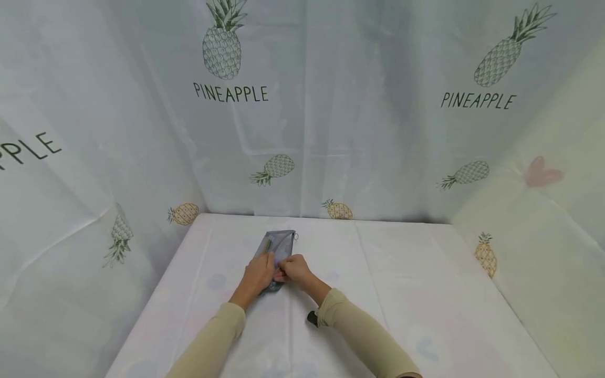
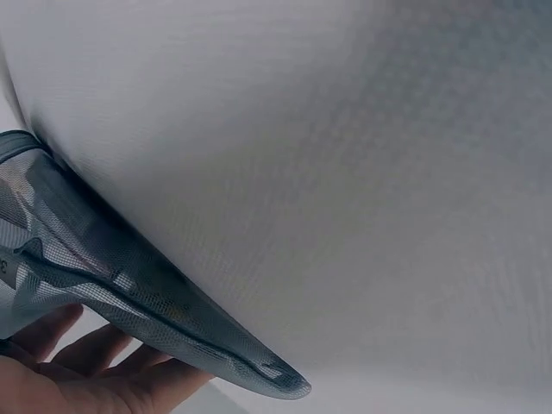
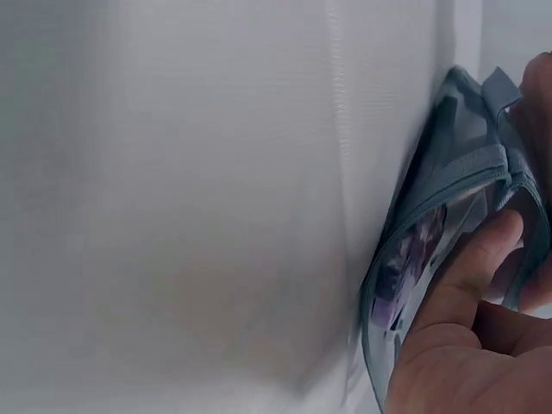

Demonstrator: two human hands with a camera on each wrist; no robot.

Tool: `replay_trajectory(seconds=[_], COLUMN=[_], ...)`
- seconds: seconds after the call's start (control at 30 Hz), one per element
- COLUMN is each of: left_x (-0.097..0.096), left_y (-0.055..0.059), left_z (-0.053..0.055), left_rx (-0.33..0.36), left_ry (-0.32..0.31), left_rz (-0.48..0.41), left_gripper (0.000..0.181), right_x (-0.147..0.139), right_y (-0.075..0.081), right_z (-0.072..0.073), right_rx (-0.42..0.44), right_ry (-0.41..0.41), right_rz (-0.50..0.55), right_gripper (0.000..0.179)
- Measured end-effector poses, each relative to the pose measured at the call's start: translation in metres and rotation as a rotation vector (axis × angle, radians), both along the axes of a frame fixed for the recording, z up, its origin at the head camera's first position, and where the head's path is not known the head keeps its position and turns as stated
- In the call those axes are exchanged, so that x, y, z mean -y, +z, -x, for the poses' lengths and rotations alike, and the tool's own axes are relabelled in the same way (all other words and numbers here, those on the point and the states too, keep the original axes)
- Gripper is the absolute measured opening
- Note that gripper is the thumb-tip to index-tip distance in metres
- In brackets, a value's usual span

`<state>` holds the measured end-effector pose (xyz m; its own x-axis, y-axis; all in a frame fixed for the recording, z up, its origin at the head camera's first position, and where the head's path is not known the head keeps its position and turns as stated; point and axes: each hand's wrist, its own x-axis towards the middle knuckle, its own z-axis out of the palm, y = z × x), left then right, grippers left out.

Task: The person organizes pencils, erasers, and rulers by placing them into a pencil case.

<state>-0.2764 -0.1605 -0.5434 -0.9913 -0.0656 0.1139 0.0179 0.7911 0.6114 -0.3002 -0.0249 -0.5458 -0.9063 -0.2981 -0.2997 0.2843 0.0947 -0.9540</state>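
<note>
A grey-blue mesh zipper pouch [image 1: 284, 240] lies at a slant on the white-covered table, left of its middle. My left hand [image 1: 259, 271] holds the pouch by its left side; in the left wrist view its fingers [image 2: 90, 349] reach under the mesh. From the right, my right hand [image 1: 295, 269] pinches the pouch's near part. The right wrist view shows the thumb [image 3: 483, 259] at the gaping mouth of the pouch. Through that gap a purple item [image 3: 401, 280] shows inside; its kind is unclear. Slim items [image 1: 268, 244] show through the mesh, partly hidden by my left hand.
A small ring [image 1: 296, 236] hangs at the pouch's far right corner. Below my right cuff is a small dark object [image 1: 312, 318], partly covered by the sleeve. Pineapple-print curtains [image 1: 359, 131] enclose the back and sides of the table [image 1: 416, 273].
</note>
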Motion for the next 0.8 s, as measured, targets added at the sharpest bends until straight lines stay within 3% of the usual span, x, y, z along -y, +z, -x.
replay_trajectory(seconds=[0.13, 0.37, 0.6, 0.8], left_x=[-0.003, -0.011, -0.015, 0.002], left_y=[0.0, 0.001, -0.001, 0.002], left_z=[-0.002, -0.003, -0.002, 0.001], left_rx=[0.021, -0.014, 0.001, 0.003], left_ry=[-0.005, 0.004, -0.002, -0.033], left_rz=[0.011, 0.028, 0.069, 0.032], left_gripper=[0.049, 0.049, 0.05, 0.051], right_x=[0.005, 0.004, -0.008, -0.047], right_y=[-0.004, -0.015, -0.016, 0.003], right_z=[0.0, 0.002, -0.003, -0.012], right_rx=[-0.073, -0.382, -0.527, -0.681], right_ry=[0.014, 0.037, 0.067, 0.216], right_rz=[-0.11, -0.517, -0.581, -0.689], right_gripper=[0.022, 0.031, 0.037, 0.044])
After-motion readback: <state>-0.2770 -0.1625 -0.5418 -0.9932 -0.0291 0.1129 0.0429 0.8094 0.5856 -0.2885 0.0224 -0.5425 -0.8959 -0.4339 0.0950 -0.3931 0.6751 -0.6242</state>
